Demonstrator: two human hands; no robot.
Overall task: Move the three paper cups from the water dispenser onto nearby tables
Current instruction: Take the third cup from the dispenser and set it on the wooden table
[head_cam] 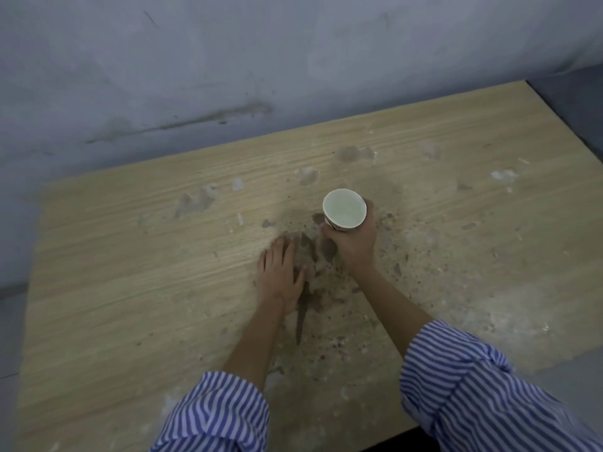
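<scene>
A white paper cup [343, 208] stands upright near the middle of a light wooden table [130, 288], its mouth open toward me. My right hand [354, 241] is wrapped around the cup's lower side from the near side. My left hand [280, 272] lies flat on the tabletop with fingers spread, a hand's width to the left of the cup and nearer to me. It holds nothing. Only one cup is in view, and the water dispenser is out of sight.
The tabletop is stained with brown and white patches around both hands. A scuffed grey wall [228, 76] runs along the table's far edge. The table's right edge [561, 115] and near edge [391, 435] drop to dark floor.
</scene>
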